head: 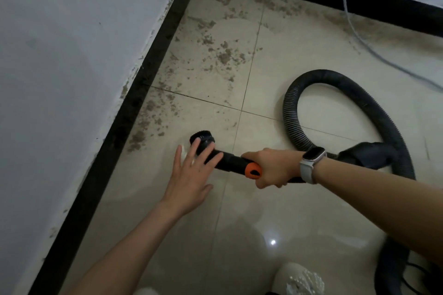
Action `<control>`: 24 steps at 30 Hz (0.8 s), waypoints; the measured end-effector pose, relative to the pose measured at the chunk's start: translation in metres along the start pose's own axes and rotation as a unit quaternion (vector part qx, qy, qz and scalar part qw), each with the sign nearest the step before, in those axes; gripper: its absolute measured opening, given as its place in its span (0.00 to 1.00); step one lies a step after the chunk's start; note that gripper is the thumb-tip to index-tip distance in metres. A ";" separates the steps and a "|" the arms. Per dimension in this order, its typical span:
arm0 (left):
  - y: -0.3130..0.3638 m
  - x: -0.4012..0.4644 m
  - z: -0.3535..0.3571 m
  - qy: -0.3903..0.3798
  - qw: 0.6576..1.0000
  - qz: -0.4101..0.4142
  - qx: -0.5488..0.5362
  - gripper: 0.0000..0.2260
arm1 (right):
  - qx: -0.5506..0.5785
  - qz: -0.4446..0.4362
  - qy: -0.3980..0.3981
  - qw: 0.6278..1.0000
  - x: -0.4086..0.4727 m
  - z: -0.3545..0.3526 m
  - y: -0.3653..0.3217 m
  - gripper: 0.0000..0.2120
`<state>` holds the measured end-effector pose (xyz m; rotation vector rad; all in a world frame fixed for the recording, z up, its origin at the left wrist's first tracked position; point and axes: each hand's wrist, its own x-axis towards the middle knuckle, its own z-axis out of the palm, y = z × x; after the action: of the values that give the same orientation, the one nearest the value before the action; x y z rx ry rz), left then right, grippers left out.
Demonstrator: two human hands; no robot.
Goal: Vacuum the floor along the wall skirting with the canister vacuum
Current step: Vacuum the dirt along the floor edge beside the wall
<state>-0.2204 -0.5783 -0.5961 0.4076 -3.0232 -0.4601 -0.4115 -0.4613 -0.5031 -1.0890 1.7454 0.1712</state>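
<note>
At frame centre the right hand (271, 167) grips the vacuum wand (230, 161), its round brush nozzle (201, 140) on the tiled floor (299, 60) near the black skirting (134, 93); the left hand (191, 175), fingers spread and released, touches the nozzle; the ribbed hose (347, 93) loops right of centre; dirt (224, 55) lies above.

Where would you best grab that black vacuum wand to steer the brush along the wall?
Grip the wand on its straight black tube by the orange collar, coming from above, as the right hand does. The tube lies nearly level, so fingers wrap round it easily. The left hand rests open fingers near the round brush head, likely to guide it.
</note>
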 end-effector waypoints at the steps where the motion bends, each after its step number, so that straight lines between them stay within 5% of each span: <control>1: 0.002 0.007 0.001 -0.003 1.000 0.011 0.001 0.36 | 0.032 -0.002 -0.017 0.999 -0.001 -0.001 -0.005 0.17; 5: -0.001 0.031 -0.001 -0.019 0.997 0.029 -0.069 0.16 | 0.078 0.010 -0.054 0.995 -0.007 -0.002 -0.019 0.18; 8: 0.004 0.029 -0.010 -0.101 0.978 -0.014 -0.181 0.15 | -0.129 -0.008 0.024 0.991 -0.011 -0.010 -0.031 0.20; 11: 0.007 0.027 -0.017 -0.106 0.946 -0.111 -0.284 0.16 | -0.350 -0.052 0.179 0.918 -0.010 -0.013 -0.039 0.16; 16: -0.015 0.023 -0.028 -0.137 0.863 -0.221 -0.432 0.11 | -0.433 -0.059 0.398 0.807 0.005 -0.008 -0.034 0.11; 18: -0.018 0.018 -0.028 -0.149 0.846 -0.229 -0.458 0.09 | -0.417 -0.052 0.356 0.835 0.008 -0.012 -0.036 0.14; 21: -0.020 0.011 -0.023 -0.134 0.869 -0.229 -0.417 0.08 | -0.378 -0.053 0.250 0.890 0.013 -0.017 -0.050 0.13; 24: -0.025 0.007 -0.023 -0.139 0.880 -0.223 -0.396 0.10 | -0.392 -0.067 0.218 0.891 0.020 -0.007 -0.068 0.12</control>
<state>-0.2193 -0.6094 -0.5816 1.0101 -2.5972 -1.8150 -0.3674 -0.5165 -0.4914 -1.9469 2.0393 0.6245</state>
